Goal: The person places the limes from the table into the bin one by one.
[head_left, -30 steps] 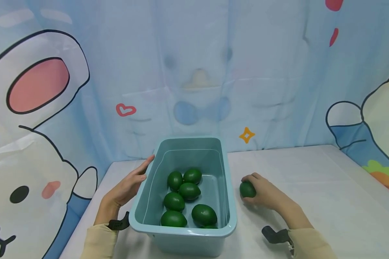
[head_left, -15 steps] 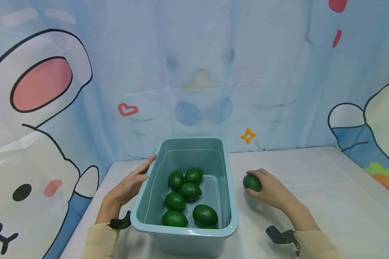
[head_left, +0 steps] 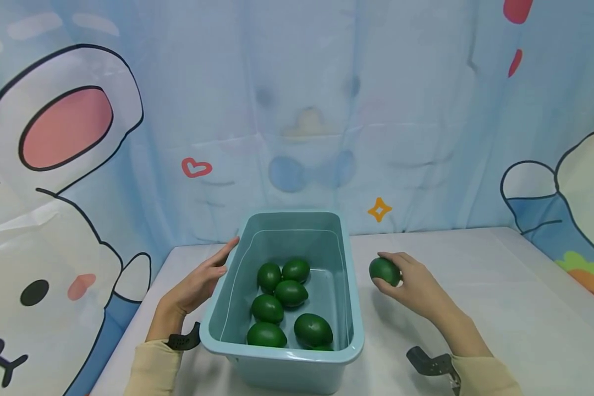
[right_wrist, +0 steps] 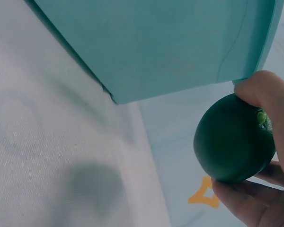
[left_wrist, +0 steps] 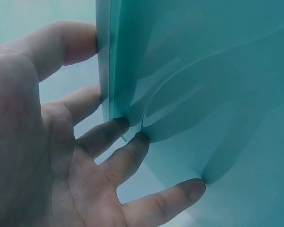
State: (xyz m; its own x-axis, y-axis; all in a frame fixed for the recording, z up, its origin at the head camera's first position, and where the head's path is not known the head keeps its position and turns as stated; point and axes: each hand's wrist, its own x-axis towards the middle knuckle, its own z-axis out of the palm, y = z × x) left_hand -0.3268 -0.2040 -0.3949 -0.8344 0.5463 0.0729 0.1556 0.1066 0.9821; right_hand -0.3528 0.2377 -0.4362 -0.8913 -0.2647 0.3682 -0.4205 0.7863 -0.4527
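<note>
A dark green, glossy avocado (head_left: pixel 385 271) is gripped between the thumb and fingers of my right hand (head_left: pixel 416 286). It hangs above the white table, to the right of a teal plastic bin (head_left: pixel 351 297), with a shadow below. In the right wrist view a light green stem spot shows on the held avocado (right_wrist: pixel 232 139). My left hand (head_left: pixel 195 286) rests against the bin's left side; the left wrist view shows its fingertips (left_wrist: pixel 191 189) touching the outer wall, thumb near the rim. Several similar avocados (head_left: pixel 313 329) lie on the bin's floor, one partly hidden by the front rim.
The white tabletop (head_left: pixel 475 286) extends to the right of the bin. Behind the table hangs a light blue cartoon-print curtain (head_left: pixel 317 82), close to the bin's far end. Each wrist wears a dark strap mount (head_left: pixel 430 363).
My right hand has lifted the avocado off the table and shifted slightly right and away from the bin. The left hand and the bin hold their places.
</note>
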